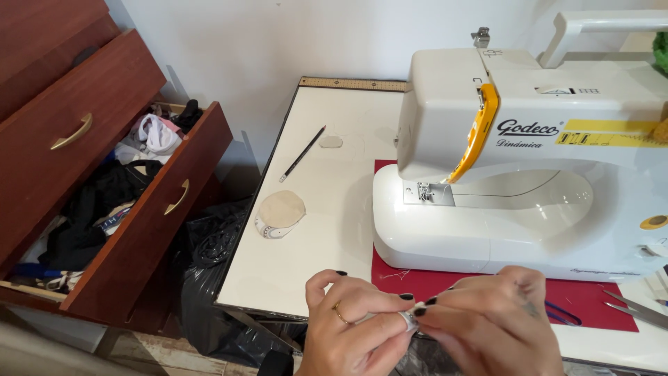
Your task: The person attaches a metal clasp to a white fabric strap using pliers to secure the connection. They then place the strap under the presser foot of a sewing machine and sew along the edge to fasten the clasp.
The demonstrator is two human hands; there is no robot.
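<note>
At the near table edge, the left hand (351, 327) and right hand (487, 324) meet fingertip to fingertip, both pinching a small white fabric piece (409, 320) that sits between them, about equally close to each. Its long axis is too hidden to tell. Beyond stand the sewing machine (522, 174), a round beige patch (280, 214) and a pencil (303, 154).

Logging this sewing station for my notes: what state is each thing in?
Left hand: pinching a small fabric piece.
Right hand: pinching the same piece.
Sewing machine: upright on a red mat, nothing under its needle.
Lower drawer: pulled open, full of clothes.
Pencil: lying flat.
Round fabric pad: lying on the table.
</note>
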